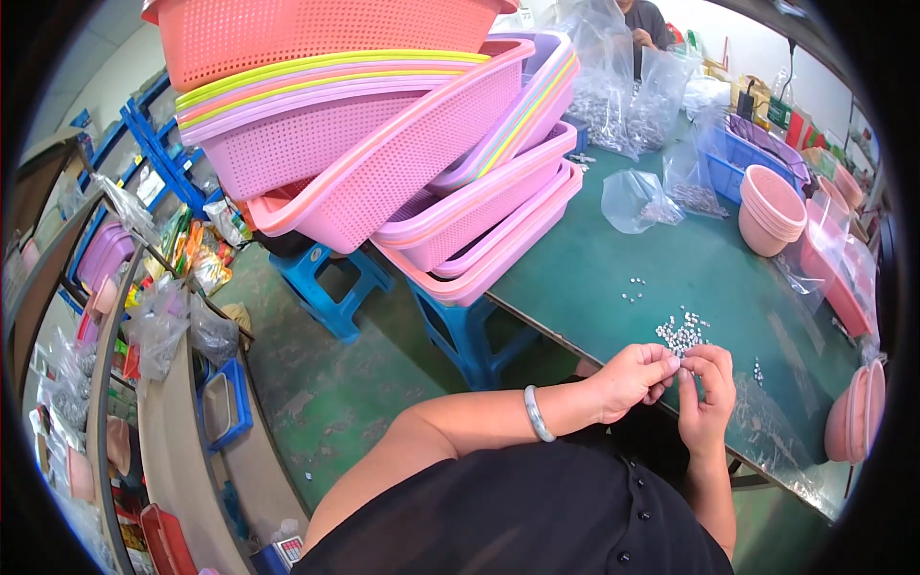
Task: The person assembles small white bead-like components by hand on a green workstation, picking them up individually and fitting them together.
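My left hand (634,380), with a pale bangle (539,414) on its wrist, meets my right hand (707,391) at the near edge of the green table (575,278). The thumbs and fingertips of both hands are pinched together. Whatever lies between them is too small and too covered to name. Just beyond the fingertips spreads a pile of small shiny silvery pieces (682,328). A few more of these pieces (632,289) lie farther back, and some sit right of my right hand.
Stacked pink and purple perforated baskets (460,230) tower at the left on blue stools (331,287). Clear bags of silvery pieces (628,115), a blue basket (724,163) and pink bowls (770,213) stand beyond. Another person (647,24) is at the far end. Shelves line the left.
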Demonstrator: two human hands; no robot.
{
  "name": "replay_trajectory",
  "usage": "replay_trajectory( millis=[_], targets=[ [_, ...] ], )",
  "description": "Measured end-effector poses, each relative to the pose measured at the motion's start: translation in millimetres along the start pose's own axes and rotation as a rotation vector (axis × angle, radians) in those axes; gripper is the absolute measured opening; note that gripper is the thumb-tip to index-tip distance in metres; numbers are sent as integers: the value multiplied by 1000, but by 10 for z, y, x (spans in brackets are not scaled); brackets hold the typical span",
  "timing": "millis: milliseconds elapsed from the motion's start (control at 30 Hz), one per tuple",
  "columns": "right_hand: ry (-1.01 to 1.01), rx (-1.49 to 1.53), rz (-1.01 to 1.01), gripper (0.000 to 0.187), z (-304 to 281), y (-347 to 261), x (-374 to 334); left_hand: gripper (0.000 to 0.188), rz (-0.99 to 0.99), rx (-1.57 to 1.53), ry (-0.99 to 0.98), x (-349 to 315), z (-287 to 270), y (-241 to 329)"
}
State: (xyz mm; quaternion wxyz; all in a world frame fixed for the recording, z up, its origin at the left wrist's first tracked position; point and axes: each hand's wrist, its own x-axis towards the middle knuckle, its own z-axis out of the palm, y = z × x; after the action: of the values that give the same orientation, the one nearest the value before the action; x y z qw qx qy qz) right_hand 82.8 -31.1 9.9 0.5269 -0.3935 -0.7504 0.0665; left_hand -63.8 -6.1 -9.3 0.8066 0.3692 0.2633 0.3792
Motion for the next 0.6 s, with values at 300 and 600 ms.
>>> replay_trajectory(
  millis=[300,600],
  targets=[
    [36,-6,-5,12,-29,96,-32,10,22,-91,45,-3,47,-23],
    [70,69,-39,17,20,164,-82,11,39,-76,-1,6,6,16]
  ],
)
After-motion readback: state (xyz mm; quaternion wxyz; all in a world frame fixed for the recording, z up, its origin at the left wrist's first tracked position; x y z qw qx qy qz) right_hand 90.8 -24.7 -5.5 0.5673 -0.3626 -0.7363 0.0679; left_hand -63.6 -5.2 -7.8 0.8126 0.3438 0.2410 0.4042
